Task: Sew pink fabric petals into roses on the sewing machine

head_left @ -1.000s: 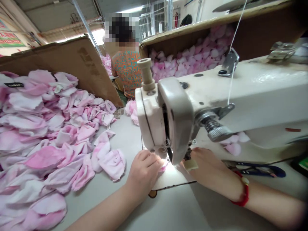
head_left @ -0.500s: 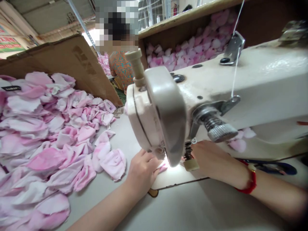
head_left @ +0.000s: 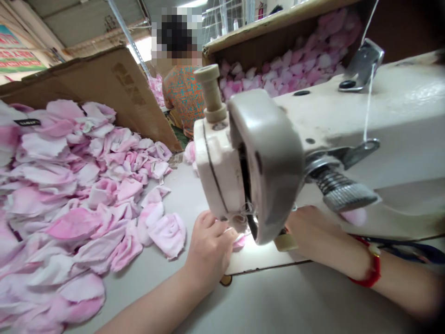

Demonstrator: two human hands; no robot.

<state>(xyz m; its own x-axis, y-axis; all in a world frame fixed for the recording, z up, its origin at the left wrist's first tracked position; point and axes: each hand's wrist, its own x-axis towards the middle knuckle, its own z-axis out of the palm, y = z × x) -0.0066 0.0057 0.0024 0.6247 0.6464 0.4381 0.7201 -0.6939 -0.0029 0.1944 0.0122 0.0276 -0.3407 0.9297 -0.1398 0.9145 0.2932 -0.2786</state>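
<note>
A cream sewing machine (head_left: pixel 313 139) fills the right half of the view, its head (head_left: pixel 250 162) close to the camera. Under the head lies a small pink fabric piece (head_left: pixel 239 242) on the lit needle plate. My left hand (head_left: pixel 208 248) rests on the left of that piece, fingers curled and pressed on it. My right hand (head_left: pixel 313 232) reaches in from the right, with a red bracelet (head_left: pixel 370 271) on the wrist; its fingertips are hidden behind the machine head.
A large heap of pink fabric petals (head_left: pixel 69 199) covers the table's left side, against a cardboard box (head_left: pixel 114 93). A wooden bin (head_left: pixel 278 65) behind holds more petals. Another person (head_left: pixel 182 93) sits with their back turned. Blue-handled scissors (head_left: pixel 417 250) lie at right.
The camera shifted closer and slightly right; the machine head looms larger. Both hands stay at the needle area with the pink piece.
</note>
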